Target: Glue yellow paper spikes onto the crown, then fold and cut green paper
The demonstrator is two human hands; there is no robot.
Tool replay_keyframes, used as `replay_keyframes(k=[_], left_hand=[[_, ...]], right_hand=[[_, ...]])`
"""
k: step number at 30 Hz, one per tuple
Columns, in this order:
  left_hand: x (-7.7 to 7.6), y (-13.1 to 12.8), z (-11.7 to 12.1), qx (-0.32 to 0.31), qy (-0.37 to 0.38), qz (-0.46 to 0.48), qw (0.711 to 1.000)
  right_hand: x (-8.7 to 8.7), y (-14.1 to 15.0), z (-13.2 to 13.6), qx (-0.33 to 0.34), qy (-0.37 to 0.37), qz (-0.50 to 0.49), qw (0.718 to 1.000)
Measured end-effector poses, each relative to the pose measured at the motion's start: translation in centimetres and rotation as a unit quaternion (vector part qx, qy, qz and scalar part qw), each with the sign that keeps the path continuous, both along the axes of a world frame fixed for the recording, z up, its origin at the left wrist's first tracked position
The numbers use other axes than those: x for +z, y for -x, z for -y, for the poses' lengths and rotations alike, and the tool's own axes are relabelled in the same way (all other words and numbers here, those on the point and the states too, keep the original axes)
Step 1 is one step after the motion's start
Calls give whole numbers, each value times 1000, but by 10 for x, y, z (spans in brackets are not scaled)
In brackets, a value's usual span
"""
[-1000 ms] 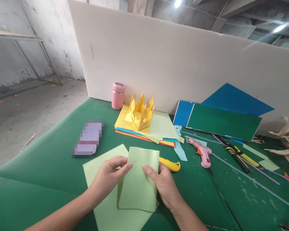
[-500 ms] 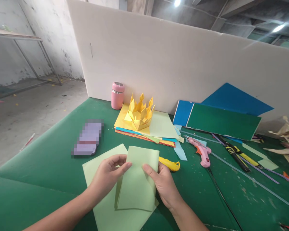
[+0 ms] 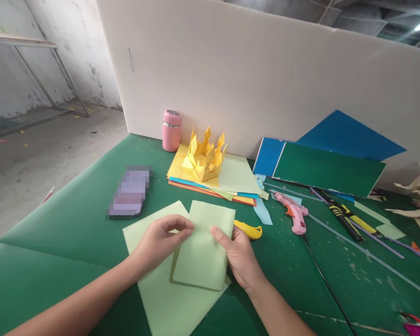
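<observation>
The folded green paper (image 3: 205,259) is standing out in front of the yellow paper crown (image 3: 206,163), on the person's side of it, and is spanning the gap between the two hands. The right hand (image 3: 243,256) is gripping its right edge, the thumb pressing on the front and the fingers curling behind. The left hand (image 3: 159,240) is bringing thumb and index fingertip together at the left edge; whether they are pinching the paper, I cannot tell. Beneath, a larger green sheet (image 3: 180,308) is lying on the table, also on the near side of the crown, and is catching the folded piece's shadow. A yellow tool (image 3: 250,230) is resting to the near right of the crown, just beside the right hand.

Compared with half a second ago, the left index fingertip is now showing in front of the paper instead of tucking behind its edge. The right hand is keeping the same hold. The view is tilting lower, so the crown and everything around it are sitting higher in the picture.
</observation>
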State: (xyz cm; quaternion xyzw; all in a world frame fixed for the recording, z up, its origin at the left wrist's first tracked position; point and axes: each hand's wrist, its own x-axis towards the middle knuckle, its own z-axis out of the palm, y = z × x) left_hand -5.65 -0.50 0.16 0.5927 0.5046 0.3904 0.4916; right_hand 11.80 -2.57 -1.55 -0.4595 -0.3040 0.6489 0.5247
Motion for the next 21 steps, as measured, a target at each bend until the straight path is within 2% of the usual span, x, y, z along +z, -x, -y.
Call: replay_keyframes(k=[4, 12, 17, 21], left_hand=[[3, 2, -2, -2, -19, -30, 999], [6, 2, -2, 66, -33, -36, 997], [10, 3, -3, 11, 19, -21, 1000], [12, 7, -4, -37, 29, -23, 999]], right_hand=[[-1, -2, 0, 8, -10, 7, 1000], [5, -4, 1, 61, -51, 37, 996], [4, -4, 1, 37, -39, 39, 998], [1, -4, 0, 28, -31, 33, 999]])
